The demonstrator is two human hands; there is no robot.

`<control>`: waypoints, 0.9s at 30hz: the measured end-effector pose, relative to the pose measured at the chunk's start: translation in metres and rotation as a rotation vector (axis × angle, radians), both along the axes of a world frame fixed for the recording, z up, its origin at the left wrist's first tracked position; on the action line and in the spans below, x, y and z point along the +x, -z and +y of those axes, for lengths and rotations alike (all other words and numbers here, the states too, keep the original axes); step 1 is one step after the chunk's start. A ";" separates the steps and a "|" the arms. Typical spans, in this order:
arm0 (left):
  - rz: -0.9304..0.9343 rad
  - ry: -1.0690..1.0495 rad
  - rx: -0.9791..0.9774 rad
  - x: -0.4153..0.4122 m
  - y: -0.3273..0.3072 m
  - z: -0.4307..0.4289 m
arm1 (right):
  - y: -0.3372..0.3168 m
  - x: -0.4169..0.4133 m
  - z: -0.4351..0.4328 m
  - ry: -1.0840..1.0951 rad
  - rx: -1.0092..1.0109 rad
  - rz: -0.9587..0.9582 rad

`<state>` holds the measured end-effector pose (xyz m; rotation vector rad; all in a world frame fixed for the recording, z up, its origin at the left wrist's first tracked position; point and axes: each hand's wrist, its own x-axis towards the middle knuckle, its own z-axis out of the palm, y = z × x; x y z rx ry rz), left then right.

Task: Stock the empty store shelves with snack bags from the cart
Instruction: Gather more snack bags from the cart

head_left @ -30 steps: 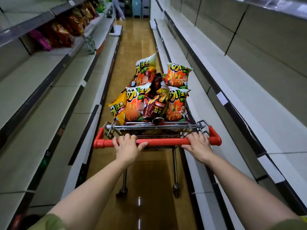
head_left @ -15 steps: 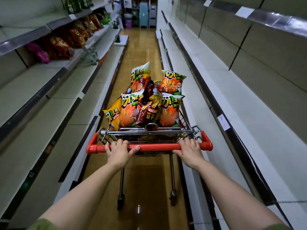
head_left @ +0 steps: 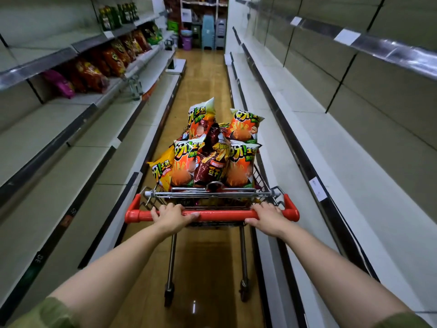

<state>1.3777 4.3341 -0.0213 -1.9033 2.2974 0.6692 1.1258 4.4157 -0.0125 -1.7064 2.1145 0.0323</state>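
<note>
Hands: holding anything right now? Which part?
Both grip the cart's red handle bar: left hand left of centre, right hand near the right end. No snack bags are held; they sit in the basket.

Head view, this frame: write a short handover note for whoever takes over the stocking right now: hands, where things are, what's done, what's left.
Hands: the left hand and the right hand each grip the red handle, fingers curled over it.
Things: the cart stands in the aisle, piled with snack bags. The right shelves and the near left shelves are bare. A row of bags sits on an upper left shelf farther on.
Done: no bag from the cart is in hand.
Left: probably park the cart, then move the bags onto the bare shelves.
</note>
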 end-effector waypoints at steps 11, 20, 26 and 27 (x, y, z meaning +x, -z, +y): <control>0.424 -0.076 -0.083 -0.036 -0.059 -0.017 | -0.065 -0.001 -0.033 0.086 -0.315 -0.259; 0.525 -0.059 -0.215 -0.055 -0.098 -0.021 | -0.082 -0.007 -0.053 0.062 -0.497 -0.353; 0.569 -0.068 -0.324 -0.060 -0.130 -0.064 | -0.105 -0.023 -0.094 0.174 -0.643 -0.448; 0.576 -0.074 -0.327 -0.062 -0.132 -0.076 | -0.108 -0.028 -0.105 0.190 -0.663 -0.462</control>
